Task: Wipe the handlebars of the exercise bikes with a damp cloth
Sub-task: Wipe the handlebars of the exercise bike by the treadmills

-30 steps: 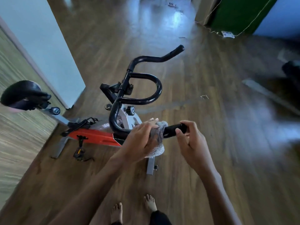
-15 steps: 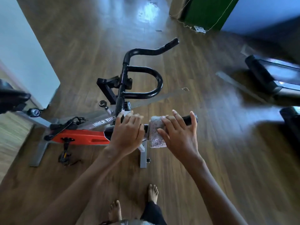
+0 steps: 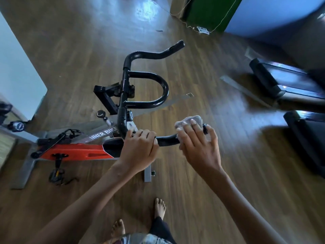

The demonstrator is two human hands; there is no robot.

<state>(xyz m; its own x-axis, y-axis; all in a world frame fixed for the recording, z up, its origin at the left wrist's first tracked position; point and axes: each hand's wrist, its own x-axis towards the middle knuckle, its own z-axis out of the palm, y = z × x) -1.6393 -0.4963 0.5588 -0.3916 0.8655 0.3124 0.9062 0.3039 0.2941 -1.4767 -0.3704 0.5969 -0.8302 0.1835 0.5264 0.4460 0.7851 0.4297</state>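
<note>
Red-framed exercise bike (image 3: 73, 152) stands left, the left hand (image 3: 139, 148) with its grip clamped round the near handlebar (image 3: 167, 139) by the stem. Right of it, the right hand (image 3: 198, 148) has its grip wrapping the damp cloth (image 3: 190, 120) over that bar's end. The near bar seems nearly wiped, while the loop (image 3: 163, 88) and far horn (image 3: 174, 47) look yet to do.

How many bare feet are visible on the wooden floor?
2. One bare foot stands bottom centre; the other foot is lower and left of it. None seems hidden.
</note>
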